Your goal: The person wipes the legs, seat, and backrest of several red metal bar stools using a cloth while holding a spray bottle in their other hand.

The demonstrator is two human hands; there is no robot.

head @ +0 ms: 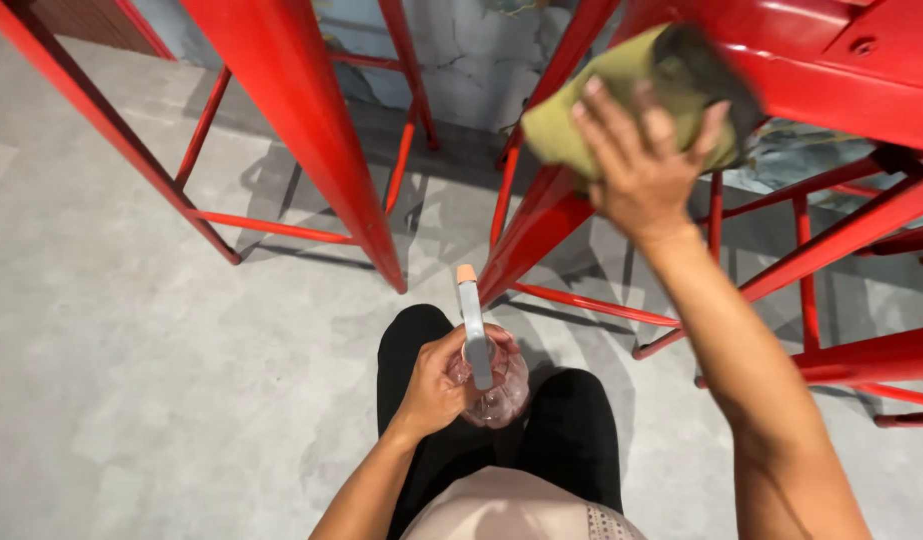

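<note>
- Right hand (641,160) reaches up, fingers spread flat over a folded yellow-green cloth (601,95), pressing it against the sloping leg of a red metal stool (841,70).
- Left hand (436,385) sits low near the lap, fingers closed around the neck of a clear spray bottle (491,385), its grey trigger head pointing forward.
- Wiping well here likely means keeping the palm flat, following the leg's length, with the bottle held upright.
- A second red stool (301,130) stands to the left on the grey concrete floor (111,350).
</note>
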